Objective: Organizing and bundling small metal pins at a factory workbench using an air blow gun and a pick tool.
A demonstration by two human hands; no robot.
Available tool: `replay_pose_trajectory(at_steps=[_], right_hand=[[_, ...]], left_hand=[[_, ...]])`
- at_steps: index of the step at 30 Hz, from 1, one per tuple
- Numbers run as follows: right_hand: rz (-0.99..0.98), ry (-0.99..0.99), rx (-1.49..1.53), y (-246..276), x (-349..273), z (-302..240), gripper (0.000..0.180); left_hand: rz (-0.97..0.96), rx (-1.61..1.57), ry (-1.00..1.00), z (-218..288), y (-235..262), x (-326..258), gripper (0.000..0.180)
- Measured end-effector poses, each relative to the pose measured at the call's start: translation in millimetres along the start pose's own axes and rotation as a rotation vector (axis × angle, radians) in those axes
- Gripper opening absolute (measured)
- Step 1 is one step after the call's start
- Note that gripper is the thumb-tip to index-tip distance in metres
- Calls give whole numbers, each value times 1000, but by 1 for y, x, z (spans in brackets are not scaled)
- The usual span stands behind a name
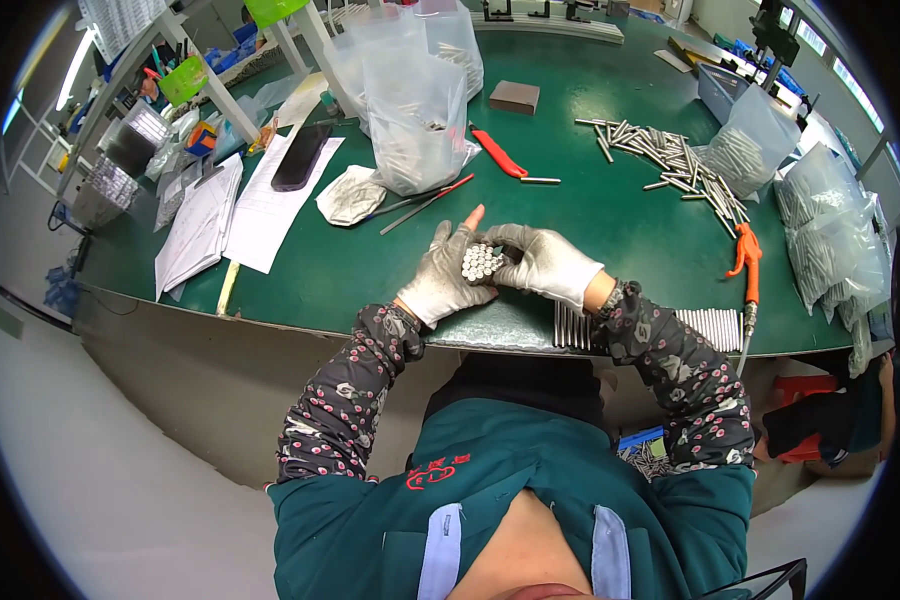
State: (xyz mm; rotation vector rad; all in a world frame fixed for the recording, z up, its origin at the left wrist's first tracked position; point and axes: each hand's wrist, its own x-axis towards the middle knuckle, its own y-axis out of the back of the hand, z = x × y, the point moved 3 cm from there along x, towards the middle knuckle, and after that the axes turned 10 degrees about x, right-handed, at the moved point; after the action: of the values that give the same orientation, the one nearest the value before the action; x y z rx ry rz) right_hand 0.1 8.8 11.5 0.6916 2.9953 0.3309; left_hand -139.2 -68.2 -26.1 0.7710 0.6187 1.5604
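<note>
Fingers of left hand [448, 272] and right hand [543, 262] closed around rod bundle [482, 262] | short silvery rods, round ends up

I see both gloved hands meeting over the near edge of the green table [590, 215]. My left hand [448, 275] and right hand [542, 262] together cup a bundle of metal rods [481, 262], ends up. Loose rods [670, 160] lie scattered to the right, a clear bag [415, 120] stands behind, and papers [240, 210] sit left.
</note>
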Motion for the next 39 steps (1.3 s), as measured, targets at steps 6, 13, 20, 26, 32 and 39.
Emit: replay_pose_trajectory(at_steps=[6,13,20,26,32,39], right_hand=[[24,-43,145,-3,-2,-1,43],[-14,-115,226,-4,-1,3,42],[4,-180,348,-4,-4,0,44],[13,-161,293,-4,-5,-2,43],[260,260,-505,-3,-15,-27,33],[181,503,-731,-22,-16,-43,23]], left_hand=[[-10,-83,-21,0,0,3,101],[33,-74,-39,-4,-1,3,96],[-21,-132,32,7,4,1,94],[-16,-139,31,5,1,2,94],[30,-55,13,4,-2,4,84],[-20,-209,5,-1,-6,4,84]])
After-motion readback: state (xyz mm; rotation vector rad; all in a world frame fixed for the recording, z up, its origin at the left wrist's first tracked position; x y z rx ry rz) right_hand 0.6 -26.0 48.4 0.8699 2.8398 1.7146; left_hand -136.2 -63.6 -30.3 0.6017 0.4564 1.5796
